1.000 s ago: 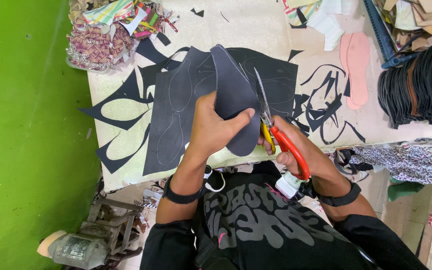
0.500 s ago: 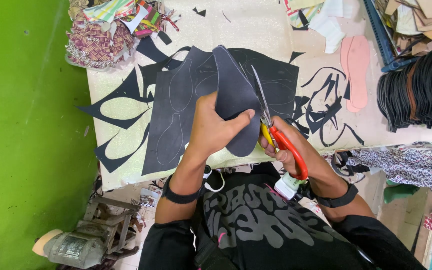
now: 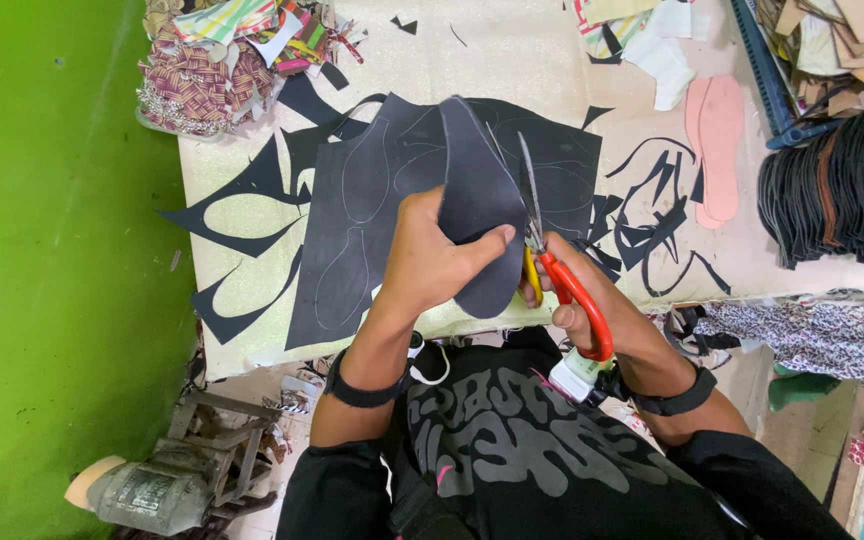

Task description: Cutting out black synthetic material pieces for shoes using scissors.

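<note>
My left hand (image 3: 432,262) grips a dark sole-shaped piece (image 3: 477,195) that is partly cut out of a black sheet (image 3: 372,200) lying on the table. My right hand (image 3: 577,290) holds scissors with red and yellow handles (image 3: 552,270); the blades point away from me along the right edge of the sole piece. Pale sole outlines are drawn on the black sheet. Both wrists wear black bands.
Black offcut strips (image 3: 652,215) lie right of the sheet, with pink sole pieces (image 3: 717,140) beyond. A stack of dark soles (image 3: 837,190) sits far right. A heap of patterned scraps (image 3: 217,60) is at the back left. A green wall (image 3: 52,250) and a motor (image 3: 147,490) are to the left.
The scissors and both hands stay in nearly the same place; the blades have crept slightly along the sole piece's edge.
</note>
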